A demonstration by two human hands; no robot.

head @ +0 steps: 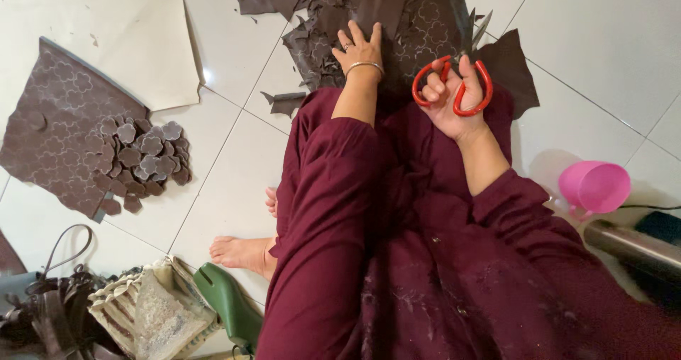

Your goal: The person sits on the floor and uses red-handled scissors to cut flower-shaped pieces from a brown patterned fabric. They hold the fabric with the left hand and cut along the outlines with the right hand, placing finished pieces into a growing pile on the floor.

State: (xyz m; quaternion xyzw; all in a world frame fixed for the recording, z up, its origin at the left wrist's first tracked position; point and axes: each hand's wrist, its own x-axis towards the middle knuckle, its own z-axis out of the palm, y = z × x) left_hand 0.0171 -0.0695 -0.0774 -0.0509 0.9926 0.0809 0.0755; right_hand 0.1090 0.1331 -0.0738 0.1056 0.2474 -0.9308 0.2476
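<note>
While two hands (358,48) work, one pair of scissors (454,83) shows.

Seen from above, both arms reach forward from dark maroon sleeves pushed up toward the elbows. The left hand (360,50) lies palm down, fingers stretched forward and slightly spread, with a thin bangle at the wrist and a ring on one finger. The right hand (452,92) is turned palm up, its fingers curled through the loops of a tool. A bare foot (241,252) shows lower left, toes pointing left.
</note>
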